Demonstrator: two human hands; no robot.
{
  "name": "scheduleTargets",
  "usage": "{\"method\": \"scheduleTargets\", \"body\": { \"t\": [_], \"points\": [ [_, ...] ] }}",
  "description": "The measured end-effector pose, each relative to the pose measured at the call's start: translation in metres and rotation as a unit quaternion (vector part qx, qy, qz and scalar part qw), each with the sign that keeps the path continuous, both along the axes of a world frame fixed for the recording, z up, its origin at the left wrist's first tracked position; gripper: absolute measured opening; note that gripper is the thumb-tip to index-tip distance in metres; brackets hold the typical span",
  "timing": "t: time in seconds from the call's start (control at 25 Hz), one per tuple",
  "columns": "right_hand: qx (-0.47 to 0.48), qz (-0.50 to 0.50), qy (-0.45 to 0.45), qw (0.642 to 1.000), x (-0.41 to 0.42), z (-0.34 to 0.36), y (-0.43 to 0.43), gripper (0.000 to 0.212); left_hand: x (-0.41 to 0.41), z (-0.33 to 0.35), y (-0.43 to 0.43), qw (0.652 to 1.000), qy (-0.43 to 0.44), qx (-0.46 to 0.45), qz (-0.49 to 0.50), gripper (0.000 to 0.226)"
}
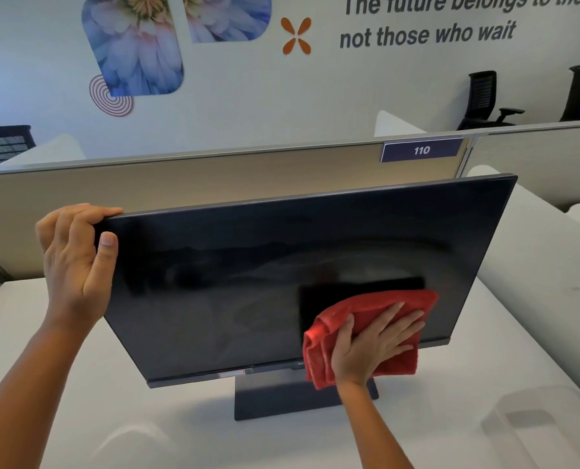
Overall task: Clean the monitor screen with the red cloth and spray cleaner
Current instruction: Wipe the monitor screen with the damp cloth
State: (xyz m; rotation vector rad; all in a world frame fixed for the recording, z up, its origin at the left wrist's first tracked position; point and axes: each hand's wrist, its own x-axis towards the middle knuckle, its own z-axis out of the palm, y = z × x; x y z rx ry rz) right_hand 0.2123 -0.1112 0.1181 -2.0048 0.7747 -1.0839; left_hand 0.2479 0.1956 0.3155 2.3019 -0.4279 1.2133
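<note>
The right hand lies flat with fingers spread, pressing the red cloth against the lower right area of the monitor screen; the palm pins the cloth rather than gripping it. The cloth is folded into several layers and appears soft and pliable, so it should conform to the panel and slide readily; control it by palm pressure, not by pinching an edge. The monitor stands on its base on the white desk. The screen is dark, glossy and shows faint smears, and is judged fragile: apply light, even pressure only. The left hand is closed around the upper left corner of the monitor, fingers over the top edge and thumb on the front bezel, bracing the panel. This corner is the sound hold point, since the thin panel would probably rock on its stand under wiping force. The spray cleaner is not in view. Behind the monitor stands a beige partition.
</note>
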Motion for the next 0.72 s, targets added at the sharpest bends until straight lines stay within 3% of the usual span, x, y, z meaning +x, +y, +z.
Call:
{"method": "scheduleTargets", "body": {
  "t": [0.2,0.56,0.72],
  "points": [
    [-0.028,0.036,0.004,0.999,0.001,0.007,0.024,0.086,-0.001,-0.001,0.001,1.0,0.006,0.0,-0.003,0.045],
    [-0.119,-0.005,-0.105,0.987,0.046,0.134,-0.019,0.085,-0.005,0.0,-0.002,1.0,-0.005,0.003,-0.005,0.046],
    [-0.191,0.032,-0.091,0.977,0.034,0.111,0.014,0.086,-0.001,-0.001,0.001,1.0,-0.008,-0.001,-0.004,0.048]
  ]
}}
